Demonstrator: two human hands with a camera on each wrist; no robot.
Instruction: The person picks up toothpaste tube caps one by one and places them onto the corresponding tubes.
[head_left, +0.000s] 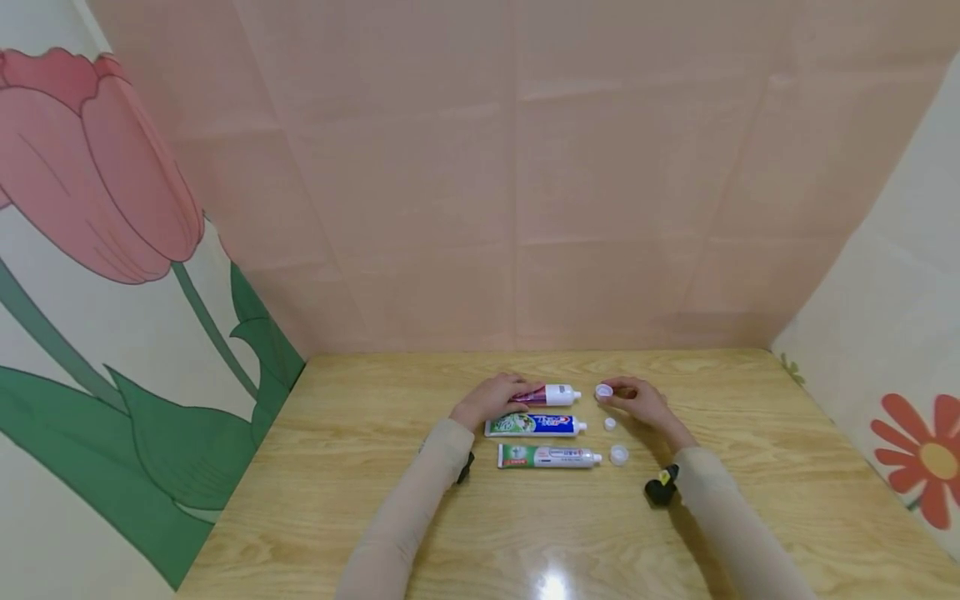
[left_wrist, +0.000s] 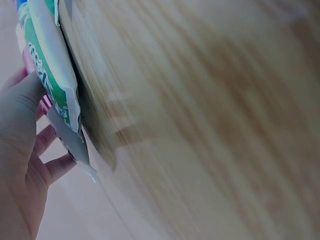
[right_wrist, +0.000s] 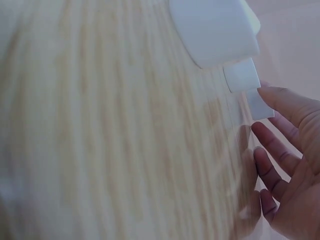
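Three toothpaste tubes lie in parallel on the light wood-grain tabletop (head_left: pixel 315 500), their white threaded ends uncapped and directed to the person's right; their contents are hidden. The left hand (head_left: pixel 489 398) grips the far unit, a magenta-and-white flattened squeeze tube (head_left: pixel 547 395), near its sealed end, between thumb and fingers. The blue, green and white squeeze tube (head_left: pixel 534 426) occupies the middle position, just beside that hand. The green, red and silvery-white squeeze tube (head_left: pixel 550 457) lies nearest the person. The right hand (head_left: pixel 641 402) pinches a round white plastic cap (head_left: pixel 603 391) opposite the far tube's end. A small white plastic cap (head_left: pixel 610 423) sits near the middle tube's end, and a wide white plastic cap (head_left: pixel 618 455) near the closest tube's end.
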